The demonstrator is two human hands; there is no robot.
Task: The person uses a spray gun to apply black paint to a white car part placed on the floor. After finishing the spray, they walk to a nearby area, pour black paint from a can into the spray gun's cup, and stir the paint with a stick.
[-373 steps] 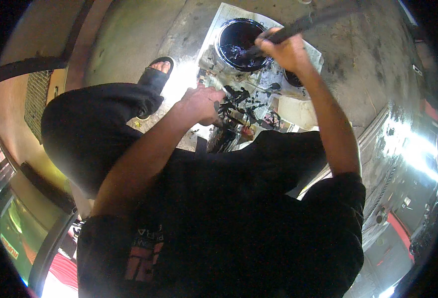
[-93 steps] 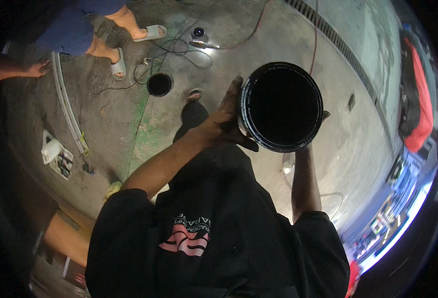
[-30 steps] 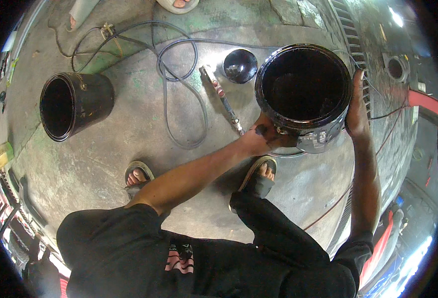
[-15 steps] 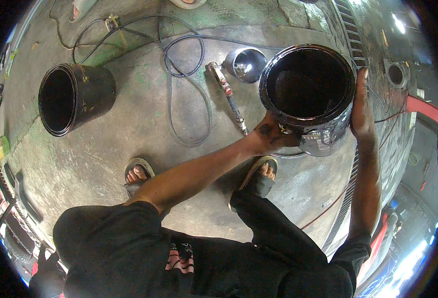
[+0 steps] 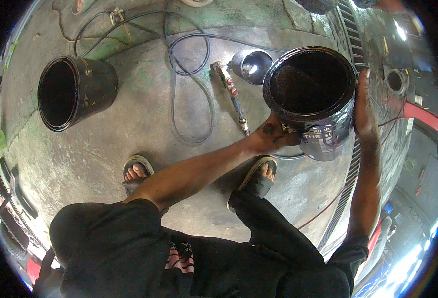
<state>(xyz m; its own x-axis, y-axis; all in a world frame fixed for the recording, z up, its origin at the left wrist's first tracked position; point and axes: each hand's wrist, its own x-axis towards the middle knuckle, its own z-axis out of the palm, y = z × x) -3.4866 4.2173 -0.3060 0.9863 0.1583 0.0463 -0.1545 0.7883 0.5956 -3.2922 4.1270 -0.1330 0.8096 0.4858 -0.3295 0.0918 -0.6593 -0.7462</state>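
A large black-coated can [image 5: 324, 141], wet and glossy, is held between my two hands with its open mouth facing up and tilted slightly. Dark residue coats the inside. My left hand [image 5: 274, 135], stained black, grips its lower left wall; part of its fingers is hidden behind the can. My right hand [image 5: 365, 102] presses along the right wall with its fingers stretched upward. To the left of the can lies a spray gun [image 5: 233, 94] with a shiny metal cup [image 5: 251, 66]. Farther left, a second dark can [image 5: 95, 82] lies tipped on its side.
A black hose [image 5: 211, 111] loops across the concrete floor. A slotted drain grate [image 5: 347, 191] runs along the right. A curved metal edge [image 5: 289, 158] shows beneath the held can. My sandalled feet stand near me. A red bar [image 5: 421, 115] sits at the far right.
The held can has shifted slightly and tilted a little, showing more of its front wall. Both hands keep hold of it. Dark rounded shapes have come into view at the top right.
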